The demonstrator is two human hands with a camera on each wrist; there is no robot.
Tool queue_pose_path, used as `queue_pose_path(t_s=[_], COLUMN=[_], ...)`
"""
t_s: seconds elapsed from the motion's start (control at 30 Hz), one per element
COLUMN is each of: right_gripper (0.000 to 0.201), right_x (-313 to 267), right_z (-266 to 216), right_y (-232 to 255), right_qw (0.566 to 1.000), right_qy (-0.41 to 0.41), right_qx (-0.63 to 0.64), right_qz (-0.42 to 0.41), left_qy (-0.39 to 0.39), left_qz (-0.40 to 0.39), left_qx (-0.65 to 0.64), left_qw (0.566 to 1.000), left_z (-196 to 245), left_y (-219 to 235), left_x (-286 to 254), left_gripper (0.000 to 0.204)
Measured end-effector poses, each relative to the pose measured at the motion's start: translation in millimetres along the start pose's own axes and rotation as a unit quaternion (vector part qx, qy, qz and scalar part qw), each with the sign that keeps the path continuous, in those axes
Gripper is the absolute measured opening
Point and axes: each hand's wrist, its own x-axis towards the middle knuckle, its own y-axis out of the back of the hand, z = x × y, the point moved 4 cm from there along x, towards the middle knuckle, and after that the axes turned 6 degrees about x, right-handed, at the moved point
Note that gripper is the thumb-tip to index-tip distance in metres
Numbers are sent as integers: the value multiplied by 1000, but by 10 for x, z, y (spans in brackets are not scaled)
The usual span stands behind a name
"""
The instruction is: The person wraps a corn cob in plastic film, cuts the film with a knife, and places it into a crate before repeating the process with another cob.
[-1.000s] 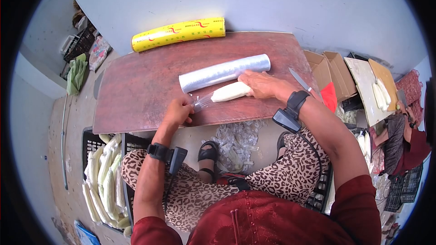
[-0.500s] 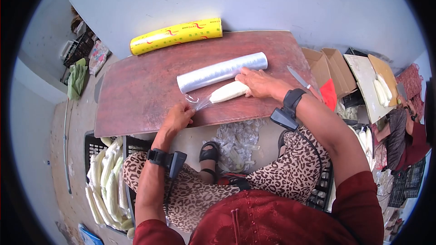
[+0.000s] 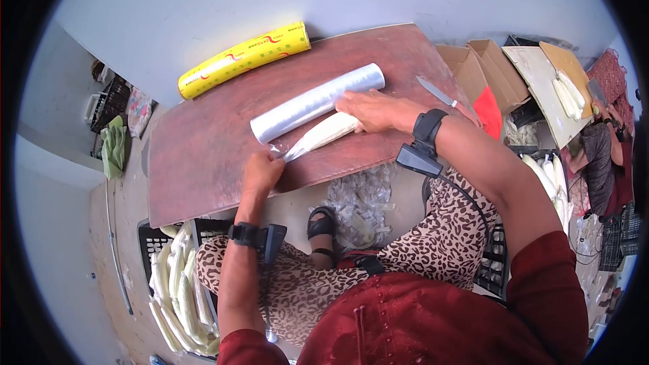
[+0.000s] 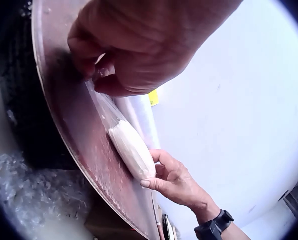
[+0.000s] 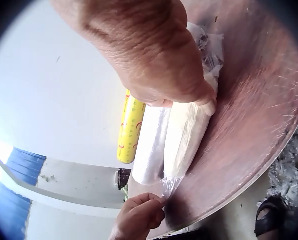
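Note:
A pale, elongated corn-like piece (image 3: 324,134) in clear film lies on the reddish-brown table (image 3: 203,155), beside a roll of clear film (image 3: 318,103). The left hand (image 3: 261,171) pinches the gathered film at the piece's left end; in the left wrist view the film (image 4: 105,107) stretches from those fingertips to the piece (image 4: 132,150). The right hand (image 3: 375,111) grips the other end, its thumb and fingers on opposite sides. Loose film (image 5: 211,50) sticks out beyond the right hand in the right wrist view.
A yellow printed roll (image 3: 245,59) lies at the back edge by the wall. A knife (image 3: 437,91) is at the table's right, near cardboard boxes (image 3: 497,71). Crates of wrapped pale pieces (image 3: 177,290) and crumpled film (image 3: 358,206) are below. Another person (image 3: 602,162) is at far right.
The head view has shifted and turned a little. The film between the left hand and the piece looks more tightly gathered; the right hand keeps its grip.

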Motion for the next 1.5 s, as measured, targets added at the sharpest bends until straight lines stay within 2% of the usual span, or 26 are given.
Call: queue_pose_path(t_s=[0.1, 0.3, 0.4, 0.5, 0.6, 0.7, 0.8, 0.9, 1.0, 1.1, 1.2, 1.3, 1.4, 1.5], right_gripper=[43, 44, 41, 48, 47, 47, 33, 35, 36, 37, 55, 51, 46, 43], right_x=[-39, -84, -57, -59, -75, -60, -76, -174, -77, -153, -51, -67, -54, -30], right_z=[-73, -84, -112, -115, -119, -105, -123, -246, -147, -156, -95, -121, -89, -89], right_y=[76, 93, 102, 97, 92, 72, 92, 237, 111, 139, 65, 92, 62, 56], right_qw=[1000, 999, 999, 999, 1000, 999, 999, 999, 997, 999, 998, 997, 999, 999], right_qy=[13, 25, 29, -4, 0, -5, -3, -37, 43, -38, -36, -33, -28, -18], right_qx=[0, -29, -28, 1, -2, -18, -44, -24, -55, -16, 2, -26, -23, -31], right_qz=[-26, -11, -18, -44, -31, -37, 6, -31, 19, -17, -56, -62, -28, -33], left_qy=[-44, -16, -7, -34, -102, -128, -80, -54, -12, -37, -76, -34, 17, 38], left_qz=[27, -50, -68, -60, 25, 52, -15, -44, -76, -93, -72, -68, -87, -104], left_qx=[55, -35, -36, 23, 125, 110, 30, -46, -78, -62, -27, -53, -114, -128], left_qw=[997, 998, 997, 997, 987, 984, 996, 996, 994, 993, 994, 996, 990, 986], left_z=[-23, -65, -31, 47, -28, 15, 252, 186, 74, -15, -42, -52, -24, -17], left_y=[-43, -32, -20, -9, -90, -71, 86, 65, 37, -18, -73, -70, -42, -34], left_x=[67, 59, 44, 2, 38, -114, -412, -436, -335, -296, -307, -315, -331, -295], left_gripper=[23, 18, 18, 19, 18, 15, 16, 18, 19, 21, 21, 21, 20, 20])
